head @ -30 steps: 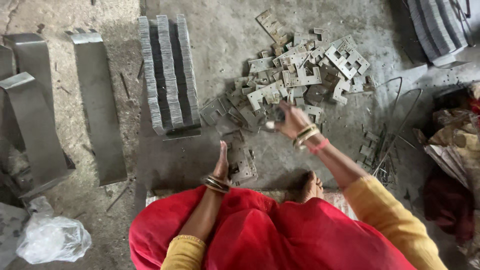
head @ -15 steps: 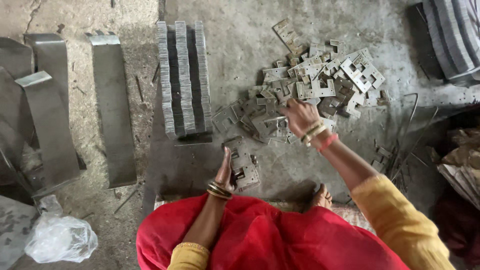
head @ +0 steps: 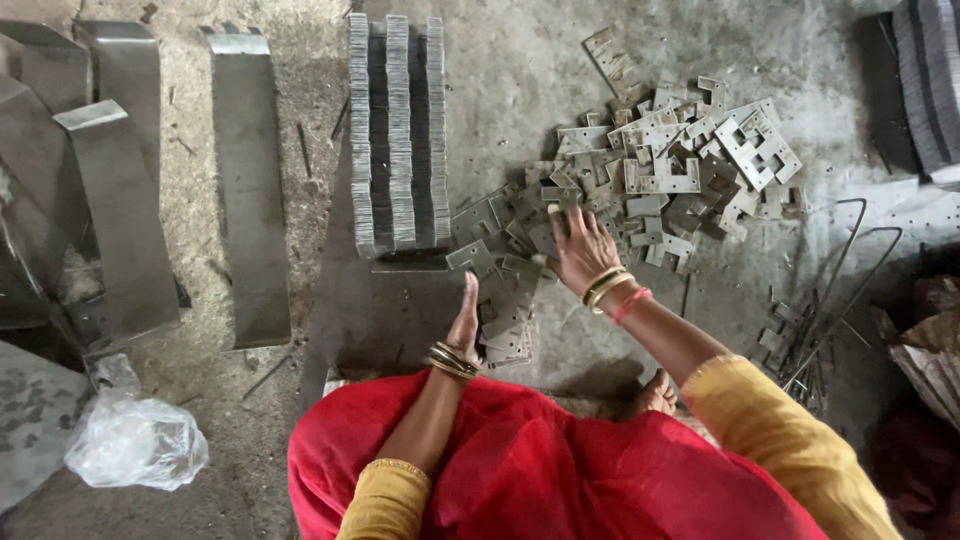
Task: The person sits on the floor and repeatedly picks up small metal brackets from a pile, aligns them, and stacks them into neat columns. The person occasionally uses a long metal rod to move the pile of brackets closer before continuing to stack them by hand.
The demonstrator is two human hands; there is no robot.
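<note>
Looking down from the head view, I log nearest a red garment [head: 560, 470] with yellow sleeves, over a rough grey concrete floor [head: 520, 70] strewn with grit.

Left hand [head: 463, 325]: edge-on, fingers together and straight, pointing away from me, resting against a small stack of cut plates [head: 508, 335] just to its right. I cannot tell whether it grips anything.

Right hand [head: 582, 245]: palm down, fingers spread apart, pressed flat on the near edge of the loose pile of stamped metal plates [head: 660, 170]; bangles at both wrists.

Loose pile: notched flat grey pieces, lying at all angles, spreading away to the right.

Beyond the left hand: three packed rows of plates [head: 398, 130] standing on edge, long axis running away from me.

Left side: long bent metal strips [head: 245, 190], long axis also running away; a crumpled clear plastic bag [head: 135, 440] near the bottom left.

Right side: bent wire rods [head: 850, 270] on the floor.
</note>
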